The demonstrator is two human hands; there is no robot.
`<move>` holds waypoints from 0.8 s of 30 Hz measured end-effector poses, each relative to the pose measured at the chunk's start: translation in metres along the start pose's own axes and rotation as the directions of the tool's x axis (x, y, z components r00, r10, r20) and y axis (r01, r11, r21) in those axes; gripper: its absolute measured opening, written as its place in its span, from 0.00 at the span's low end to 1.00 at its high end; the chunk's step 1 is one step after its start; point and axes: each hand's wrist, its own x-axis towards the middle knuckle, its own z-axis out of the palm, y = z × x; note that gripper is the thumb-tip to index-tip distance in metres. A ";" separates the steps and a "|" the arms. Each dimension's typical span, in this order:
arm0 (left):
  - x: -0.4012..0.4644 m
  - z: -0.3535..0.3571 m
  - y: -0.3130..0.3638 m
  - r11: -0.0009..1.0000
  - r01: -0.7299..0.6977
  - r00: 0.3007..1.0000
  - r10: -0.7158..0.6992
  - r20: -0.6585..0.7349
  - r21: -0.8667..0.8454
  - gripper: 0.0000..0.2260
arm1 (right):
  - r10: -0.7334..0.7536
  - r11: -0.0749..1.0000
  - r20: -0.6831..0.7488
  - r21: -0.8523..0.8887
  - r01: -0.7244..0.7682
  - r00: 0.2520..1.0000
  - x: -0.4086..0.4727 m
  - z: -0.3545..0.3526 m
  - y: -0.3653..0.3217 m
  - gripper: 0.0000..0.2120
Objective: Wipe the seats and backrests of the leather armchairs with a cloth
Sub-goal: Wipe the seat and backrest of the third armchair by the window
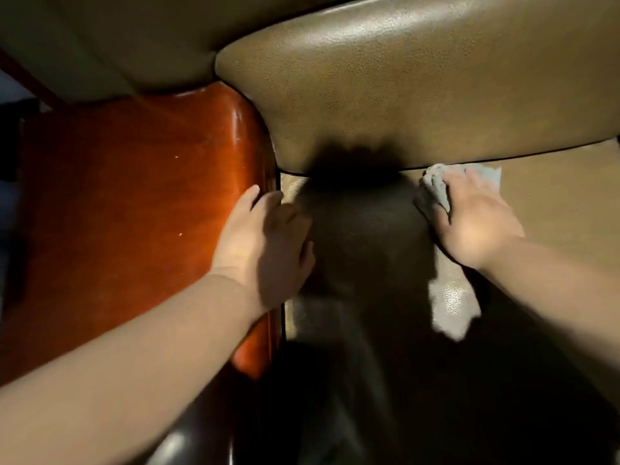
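The right hand [476, 219] presses a crumpled grey cleaning cloth [439, 187] flat against the tan leather seat cushion [553, 203], close to the dark piped seam where the seat meets the olive-brown grained leather backrest [419, 95]. Grip state, right: fingers spread over the cloth, thumb against its near edge; part of the cloth projects beyond the fingertips. The left hand [265, 243] rests at the junction of the glossy reddish-brown wooden armrest [134, 203] and the seat edge. Grip state, left: fingers extended and relaxed, holding nothing. A dark shadow covers the seat between both hands.
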 end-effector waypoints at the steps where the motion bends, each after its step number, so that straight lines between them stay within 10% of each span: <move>1: -0.005 -0.002 -0.014 1.000 0.016 1.000 -0.016 -0.016 -0.011 0.24 | 0.107 0.994 -0.070 0.010 -0.106 0.992 -0.001 0.007 -0.012 0.14; 4: -0.018 -0.003 -0.038 0.968 0.125 0.983 -0.151 -0.104 -0.219 0.28 | -0.034 0.998 -0.167 0.051 0.043 0.985 -0.001 0.048 -0.083 0.11; 9: -0.024 0.007 -0.035 0.787 0.388 0.833 -0.522 -0.183 -0.479 0.34 | -0.437 0.897 0.063 -0.042 0.440 0.897 -0.007 0.092 -0.120 0.28; 15: -0.020 0.023 -0.039 0.760 0.435 0.794 -0.576 -0.192 -0.484 0.35 | -0.027 0.998 -0.134 0.054 0.034 0.991 0.015 0.052 -0.108 0.16; 17: -0.017 0.031 -0.040 0.728 0.429 0.792 -0.588 -0.165 -0.535 0.36 | -0.131 0.991 -0.159 -0.018 0.129 0.979 0.020 0.073 -0.144 0.18; 21: -0.016 0.032 -0.042 0.732 0.415 0.799 -0.578 -0.169 -0.540 0.37 | -0.322 0.935 0.325 -0.039 0.353 0.889 0.024 0.099 -0.193 0.36; 24: -0.019 0.023 -0.041 0.766 0.409 0.805 -0.559 -0.200 -0.496 0.38 | -0.422 0.901 0.170 -0.026 0.433 0.890 0.028 0.096 -0.168 0.30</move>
